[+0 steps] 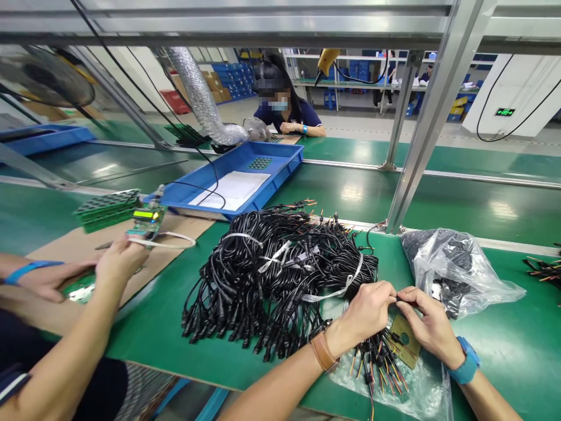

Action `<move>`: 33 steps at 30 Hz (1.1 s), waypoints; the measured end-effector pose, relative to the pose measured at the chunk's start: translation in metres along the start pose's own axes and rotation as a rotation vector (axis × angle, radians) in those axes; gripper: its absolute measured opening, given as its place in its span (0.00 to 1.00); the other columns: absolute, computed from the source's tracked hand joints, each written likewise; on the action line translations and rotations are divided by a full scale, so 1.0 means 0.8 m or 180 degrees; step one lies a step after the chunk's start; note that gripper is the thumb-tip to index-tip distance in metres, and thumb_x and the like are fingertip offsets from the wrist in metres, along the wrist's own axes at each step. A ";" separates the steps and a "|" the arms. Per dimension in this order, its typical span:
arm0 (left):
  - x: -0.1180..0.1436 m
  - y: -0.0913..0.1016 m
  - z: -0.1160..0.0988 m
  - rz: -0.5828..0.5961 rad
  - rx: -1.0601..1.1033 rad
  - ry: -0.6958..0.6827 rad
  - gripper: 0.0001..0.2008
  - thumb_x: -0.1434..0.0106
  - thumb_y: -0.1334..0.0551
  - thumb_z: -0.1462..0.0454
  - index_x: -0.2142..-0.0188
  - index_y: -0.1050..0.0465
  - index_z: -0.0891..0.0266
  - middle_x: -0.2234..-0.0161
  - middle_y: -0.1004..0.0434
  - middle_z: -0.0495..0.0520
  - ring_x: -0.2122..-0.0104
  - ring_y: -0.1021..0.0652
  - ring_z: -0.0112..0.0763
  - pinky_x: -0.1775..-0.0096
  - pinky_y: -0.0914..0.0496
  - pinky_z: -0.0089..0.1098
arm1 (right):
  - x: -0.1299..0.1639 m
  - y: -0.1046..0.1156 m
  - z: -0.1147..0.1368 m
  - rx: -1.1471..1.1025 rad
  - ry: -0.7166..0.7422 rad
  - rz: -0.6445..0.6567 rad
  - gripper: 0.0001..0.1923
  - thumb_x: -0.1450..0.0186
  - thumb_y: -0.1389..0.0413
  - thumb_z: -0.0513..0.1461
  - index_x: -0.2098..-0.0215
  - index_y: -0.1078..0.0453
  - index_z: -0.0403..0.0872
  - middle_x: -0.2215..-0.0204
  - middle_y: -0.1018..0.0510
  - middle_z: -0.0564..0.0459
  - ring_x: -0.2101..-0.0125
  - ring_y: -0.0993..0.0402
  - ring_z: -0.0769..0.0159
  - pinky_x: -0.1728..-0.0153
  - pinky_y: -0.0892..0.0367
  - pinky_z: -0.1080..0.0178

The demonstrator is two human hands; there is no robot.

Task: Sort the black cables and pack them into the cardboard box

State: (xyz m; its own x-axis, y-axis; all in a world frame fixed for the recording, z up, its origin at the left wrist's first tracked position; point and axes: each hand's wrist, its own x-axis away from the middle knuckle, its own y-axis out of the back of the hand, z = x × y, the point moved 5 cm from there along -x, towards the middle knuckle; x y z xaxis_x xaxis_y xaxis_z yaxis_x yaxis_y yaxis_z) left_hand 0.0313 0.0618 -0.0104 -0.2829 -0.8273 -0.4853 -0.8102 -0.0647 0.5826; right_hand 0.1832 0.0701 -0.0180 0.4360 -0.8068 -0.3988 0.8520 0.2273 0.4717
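My left hand (366, 309), with a brown strap on its wrist, is closed at the right end of the cable pile. My right hand (428, 323), wearing a teal band, pinches towards it. Their fingertips meet at a small black piece (397, 299), apparently a cable end; the fingers hide most of it. Bundled black cables (263, 263), tied with white strips, lie left of my hands. Below my fingers, more cable ends with bare orange, red and yellow wires (385, 365) rest on clear plastic (414, 397). A brownish square plate (405, 342) lies partly beneath my right hand.
A clear bag of black parts (456, 263) sits right of my hands. Behind the cables is a blue tray (280, 184) with papers. At left, a co-worker's hands handle circuit boards; another person sits across. A metal post (427, 117) rises beyond the cables.
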 end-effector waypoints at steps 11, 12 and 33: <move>-0.010 0.014 -0.023 0.0011 -0.0807 -0.0444 0.10 0.28 0.49 0.71 0.61 0.29 0.63 0.65 0.23 0.56 0.53 0.24 0.41 0.53 0.31 0.40 | -0.005 0.012 -0.011 -0.0342 -0.0581 -0.0184 0.08 0.30 0.42 0.44 0.58 0.28 0.48 0.64 0.22 0.49 0.65 0.23 0.63 0.63 0.26 0.64; -0.011 0.017 -0.024 -0.0067 -0.0932 -0.0511 0.10 0.29 0.48 0.70 0.61 0.28 0.63 0.65 0.22 0.56 0.50 0.26 0.43 0.50 0.33 0.43 | -0.004 0.012 -0.014 -0.0394 -0.0650 -0.0196 0.09 0.30 0.42 0.45 0.58 0.28 0.48 0.64 0.22 0.49 0.65 0.23 0.63 0.63 0.26 0.64; -0.007 0.019 -0.012 -0.0343 -0.0654 -0.0435 0.10 0.39 0.46 0.74 0.72 0.31 0.61 0.76 0.28 0.49 0.71 0.29 0.31 0.50 0.37 0.42 | -0.002 -0.012 0.004 0.0091 -0.0218 0.0010 0.06 0.27 0.48 0.40 0.60 0.30 0.48 0.64 0.20 0.50 0.65 0.23 0.63 0.61 0.28 0.63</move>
State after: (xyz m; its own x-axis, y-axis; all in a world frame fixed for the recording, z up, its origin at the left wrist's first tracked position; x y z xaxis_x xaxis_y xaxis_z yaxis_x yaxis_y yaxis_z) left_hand 0.0252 0.0598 0.0074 -0.2788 -0.7273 -0.6271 -0.7221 -0.2717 0.6362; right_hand 0.1733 0.0669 -0.0194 0.4170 -0.8417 -0.3430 0.8415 0.2150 0.4956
